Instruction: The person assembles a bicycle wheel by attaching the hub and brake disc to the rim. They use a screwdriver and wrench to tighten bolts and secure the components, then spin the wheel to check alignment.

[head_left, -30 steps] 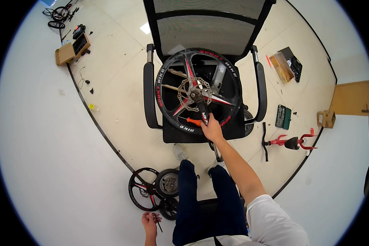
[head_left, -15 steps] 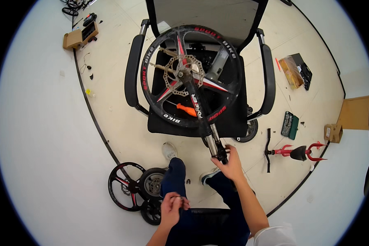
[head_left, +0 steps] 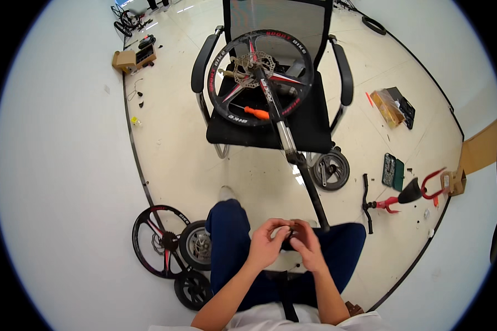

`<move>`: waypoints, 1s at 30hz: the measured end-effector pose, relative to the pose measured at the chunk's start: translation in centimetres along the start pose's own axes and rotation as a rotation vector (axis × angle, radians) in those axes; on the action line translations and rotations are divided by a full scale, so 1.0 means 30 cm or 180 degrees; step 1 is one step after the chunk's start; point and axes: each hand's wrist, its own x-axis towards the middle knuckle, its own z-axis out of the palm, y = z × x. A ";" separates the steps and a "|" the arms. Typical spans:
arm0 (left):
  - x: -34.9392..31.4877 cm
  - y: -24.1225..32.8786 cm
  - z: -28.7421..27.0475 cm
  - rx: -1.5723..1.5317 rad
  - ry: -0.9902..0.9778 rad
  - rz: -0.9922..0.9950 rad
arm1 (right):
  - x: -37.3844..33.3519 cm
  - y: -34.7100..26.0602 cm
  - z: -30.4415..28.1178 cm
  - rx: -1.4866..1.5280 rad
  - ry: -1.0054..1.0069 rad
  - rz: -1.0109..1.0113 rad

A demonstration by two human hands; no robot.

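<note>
Close together between my knees, my left hand (head_left: 266, 243) and my right hand (head_left: 308, 247) pinch a small dark part (head_left: 289, 234), mostly hidden by the fingers. Just beyond them a bicycle fork (head_left: 285, 135) slants toward me, its black steerer tube (head_left: 313, 198) ending near my right knee. The fork joins a black spoked wheel (head_left: 218, 107) with red and white accents and a brake disc (head_left: 243, 71), lying on the black chair (head_left: 309, 129). An orange-handled screwdriver (head_left: 257, 113) lies on the seat, seen through the spokes.
Several loose wheels (head_left: 149, 265) stand at my left beside the wall. Another small wheel (head_left: 345, 174) is under the chair's right side. On the right floor are a red balance bike (head_left: 389, 203), a green case (head_left: 389, 170) and a box (head_left: 385, 107). An opened cardboard box (head_left: 125, 60) sits far left.
My right hand has let go of the fork and come back to meet my left hand at the small part. My view has tilted, and my right knee has swung outward.
</note>
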 end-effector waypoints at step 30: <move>0.125 -0.705 -0.124 0.2390 -0.4589 -0.3654 | 0.572 0.032 -0.369 -0.2725 -0.0736 0.2144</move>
